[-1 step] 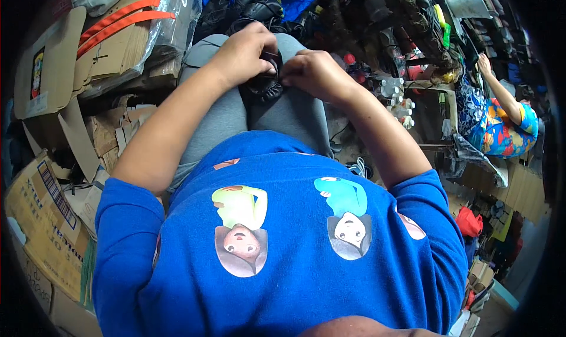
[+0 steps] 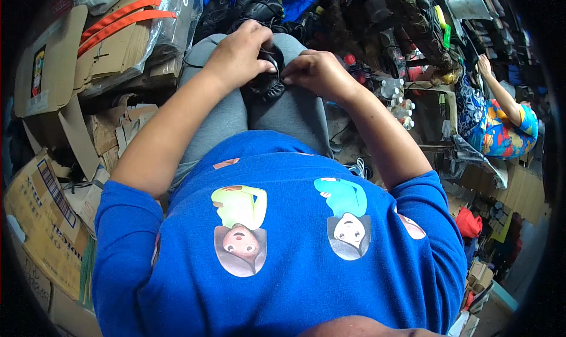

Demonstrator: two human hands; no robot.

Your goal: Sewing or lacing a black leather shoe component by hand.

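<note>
A black, glossy shoe upper (image 2: 272,91) with a puckered, gathered end lies between my knees, over the grey trousers (image 2: 218,110). My left hand (image 2: 239,53) curls over its left side, thumb resting across the opening and the fingers mostly out of sight behind it. On the other side, my right hand (image 2: 323,74) has its thumb and fingertips pinched together at the right edge of the upper. Whether a thread or a needle is in that pinch is too small to make out.
Flattened cardboard (image 2: 118,60) with orange strips (image 2: 124,18) is stacked at the left. Black shoes (image 2: 256,10) pile up beyond my knees. Small clear bottles (image 2: 392,89) stand at the right, near a frame. Farther right, another person (image 2: 510,122) in a colourful top reaches forward.
My right hand's fingertips have closed in a little at the upper's edge. The upper and my left hand have shifted slightly.
</note>
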